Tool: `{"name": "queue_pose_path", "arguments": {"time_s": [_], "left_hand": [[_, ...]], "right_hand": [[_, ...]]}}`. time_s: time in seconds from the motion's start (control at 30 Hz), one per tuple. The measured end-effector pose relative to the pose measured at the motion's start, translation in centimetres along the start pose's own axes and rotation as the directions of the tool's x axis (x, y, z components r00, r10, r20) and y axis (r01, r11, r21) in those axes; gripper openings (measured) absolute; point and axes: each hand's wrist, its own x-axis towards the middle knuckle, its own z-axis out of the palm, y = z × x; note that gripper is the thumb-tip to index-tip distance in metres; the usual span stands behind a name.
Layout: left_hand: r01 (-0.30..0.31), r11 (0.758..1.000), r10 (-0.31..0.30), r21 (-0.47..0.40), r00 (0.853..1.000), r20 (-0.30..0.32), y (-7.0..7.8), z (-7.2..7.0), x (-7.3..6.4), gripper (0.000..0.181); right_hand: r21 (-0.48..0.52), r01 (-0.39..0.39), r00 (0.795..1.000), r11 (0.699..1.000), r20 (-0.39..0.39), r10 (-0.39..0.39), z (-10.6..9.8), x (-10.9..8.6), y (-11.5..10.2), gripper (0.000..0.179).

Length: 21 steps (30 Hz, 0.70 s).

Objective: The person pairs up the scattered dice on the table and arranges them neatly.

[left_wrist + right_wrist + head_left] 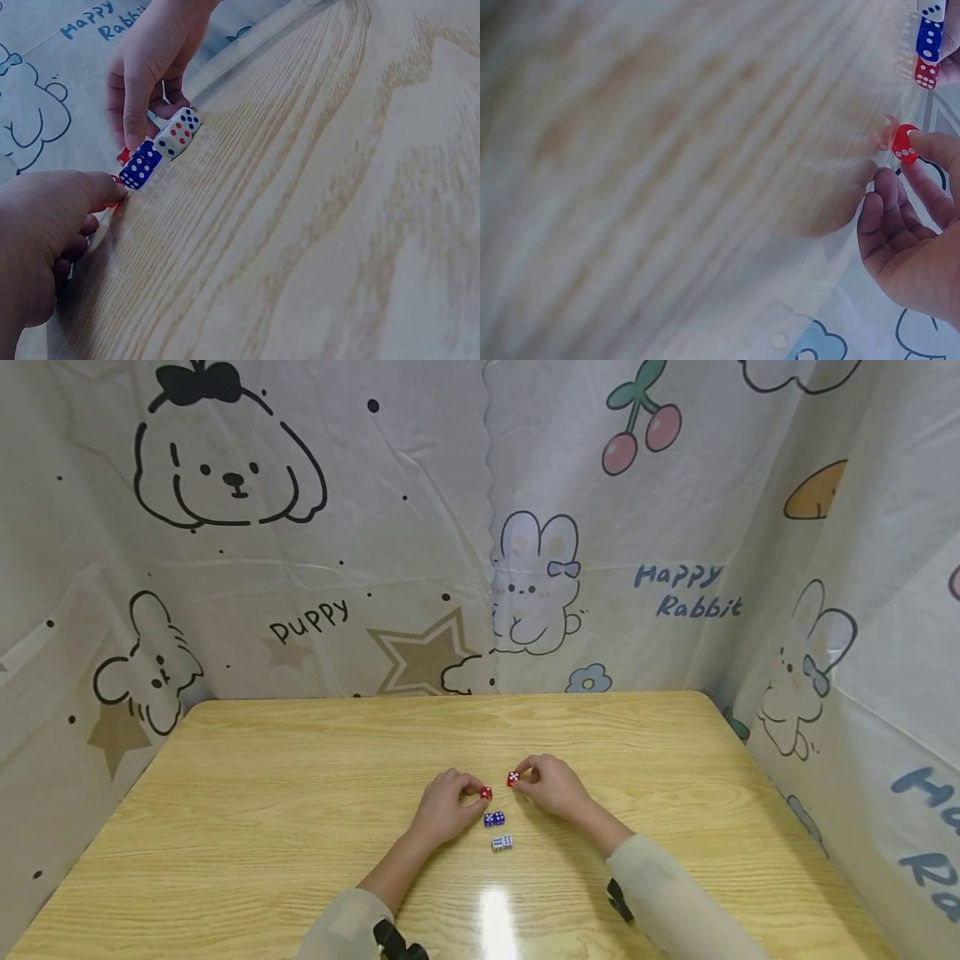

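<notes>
Near the middle of the table, my left hand (447,807) holds a red die (486,793) with its thumb and fingertips. A little farther right and back, my right hand (553,787) pinches another red die (513,778); the right wrist view shows this red die (905,144) between thumb and finger. A gap separates the two red dice. In front of them sit two blue dice (494,819) side by side, and closer to me two white dice (502,842), also side by side. In the left wrist view the blue dice (140,165) mostly hide the red ones.
The light wood table (262,827) reaches a back edge against a hanging cloth (420,552) printed with cartoon animals. More cloth (885,635) hangs along the right side. A bright reflection lies on the table's near part.
</notes>
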Motion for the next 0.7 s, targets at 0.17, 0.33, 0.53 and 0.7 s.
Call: {"name": "queue_pose_path", "arguments": {"time_s": [0.17, 0.33, 0.53, 0.7], "left_hand": [[-0.002, 1.000, 0.002, 0.001, 1.000, -0.001, -0.06, 0.07, 0.02, 0.017], [-0.008, 1.000, 0.008, 0.002, 1.000, -0.007, -0.03, 0.06, 0.02, 0.018], [-0.015, 1.000, 0.015, -0.004, 1.000, -0.011, 0.09, -0.04, -0.05, 0.018], [-0.008, 1.000, 0.008, -0.001, 1.000, -0.006, 0.12, -0.06, -0.05, 0.018]], "right_hand": [[0.001, 0.001, 1.000, 1.000, 0.000, -0.001, 0.00, -0.10, 0.06, 0.019], [-0.004, 0.004, 1.000, 1.000, 0.006, -0.004, -0.07, -0.19, 0.04, 0.018], [-0.003, 0.007, 1.000, 1.000, 0.006, -0.007, -0.29, -0.34, 0.03, 0.018], [0.002, 0.007, 1.000, 1.000, 0.013, -0.007, -0.45, -0.42, 0.02, 0.019]]}}
